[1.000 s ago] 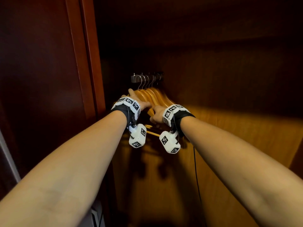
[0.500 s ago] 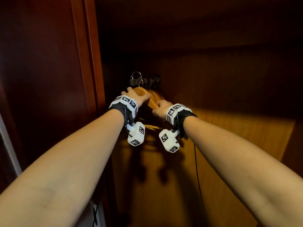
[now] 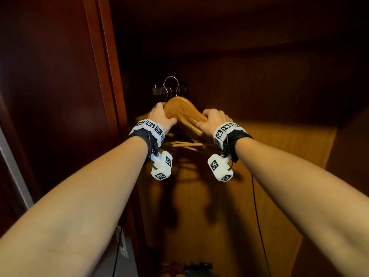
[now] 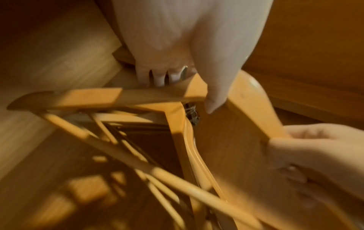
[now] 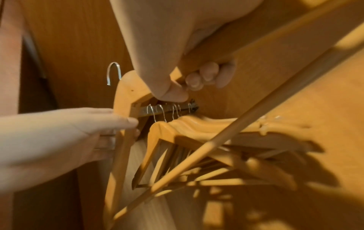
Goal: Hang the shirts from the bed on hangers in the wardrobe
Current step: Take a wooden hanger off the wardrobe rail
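left hand [image 3: 162,116] grasping hanger [image 3: 184,108] by one shoulder | right hand [image 3: 214,119] clenching the other, steadying it | hook [image 3: 171,82] riding clear above rail [image 5: 169,109], freeing it for a shirt | shirts unseen

A: Wooden hanger [image 3: 180,108], pale honey colour, steel hook [image 3: 171,84] clear of the rail [image 3: 157,90], held up in front of it, tilted.

B: And the rest?

A: Other hangers [image 5: 206,129], same wood, bunched together, hooks over the rail, deep in the wardrobe [image 3: 259,96]. Dark reddish door [image 3: 50,76] stands at left; lighter wood inside. No shirts in view.
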